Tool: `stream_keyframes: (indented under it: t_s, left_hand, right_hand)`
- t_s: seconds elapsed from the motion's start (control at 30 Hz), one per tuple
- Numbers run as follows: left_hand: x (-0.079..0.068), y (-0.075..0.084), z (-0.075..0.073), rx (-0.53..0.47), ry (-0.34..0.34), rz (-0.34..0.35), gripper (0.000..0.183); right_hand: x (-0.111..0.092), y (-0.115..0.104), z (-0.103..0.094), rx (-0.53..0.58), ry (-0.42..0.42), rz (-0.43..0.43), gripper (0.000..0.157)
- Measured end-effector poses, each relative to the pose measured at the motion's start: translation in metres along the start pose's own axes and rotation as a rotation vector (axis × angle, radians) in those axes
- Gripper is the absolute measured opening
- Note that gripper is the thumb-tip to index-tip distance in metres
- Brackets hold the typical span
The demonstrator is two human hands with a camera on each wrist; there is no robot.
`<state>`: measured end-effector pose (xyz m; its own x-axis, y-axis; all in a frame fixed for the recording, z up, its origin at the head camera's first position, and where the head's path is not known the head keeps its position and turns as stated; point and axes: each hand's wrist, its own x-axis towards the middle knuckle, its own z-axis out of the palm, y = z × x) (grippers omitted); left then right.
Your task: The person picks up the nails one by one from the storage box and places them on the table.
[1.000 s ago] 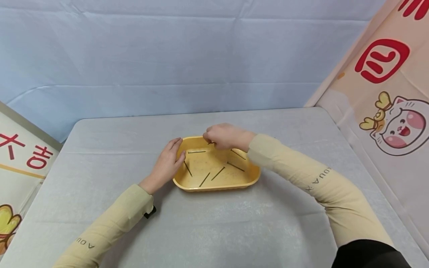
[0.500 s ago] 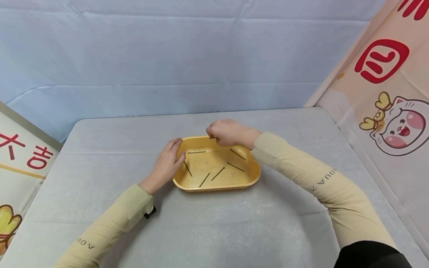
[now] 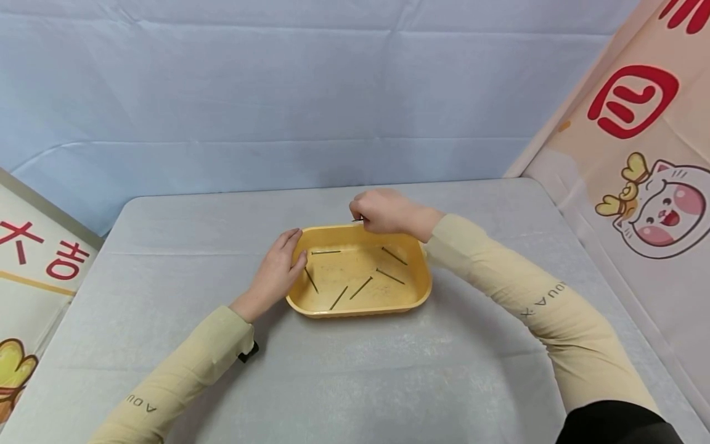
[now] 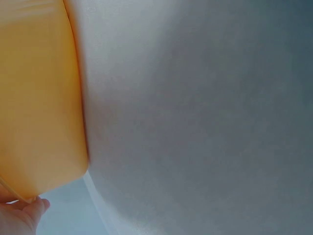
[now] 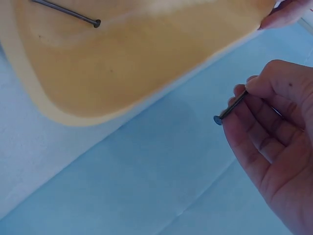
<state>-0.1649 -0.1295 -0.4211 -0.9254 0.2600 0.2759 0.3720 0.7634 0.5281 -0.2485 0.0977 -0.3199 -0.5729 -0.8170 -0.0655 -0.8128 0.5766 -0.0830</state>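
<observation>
A yellow plastic tray (image 3: 357, 313) sits on the table with several dark nails inside, among them one nail (image 3: 362, 288) near the front. My left hand (image 3: 273, 270) grips the tray's left wall, thumb over the inner side and fingers outside. Above the tray's far rim, my right hand (image 3: 388, 211) pinches a single nail (image 5: 232, 107) between thumb and fingers. In the right wrist view its flat head points away from the palm. The left wrist view catches mainly the tray's outer wall (image 4: 39, 107) and some fingertips (image 4: 36, 208) at the rim.
A grey cloth (image 3: 355, 382) covers the table, with a pale blue curtain (image 3: 310, 111) behind it. Printed banners hang at either side, the right banner (image 3: 649, 203) bearing a cartoon cat.
My right hand has risen out of the tray and moved back and slightly right past the far rim, carrying the nail. The left hand and the tray have stayed put.
</observation>
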Motion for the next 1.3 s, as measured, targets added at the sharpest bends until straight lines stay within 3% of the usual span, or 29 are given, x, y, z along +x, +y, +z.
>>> stream_keyframes:
  t_s: [1.3]
  left_hand:
    - [-0.003,0.002,0.0,-0.006,-0.008,-0.024,0.045]
  right_hand:
    - [-0.037,0.025,-0.016,0.134,0.083,0.071,0.022]
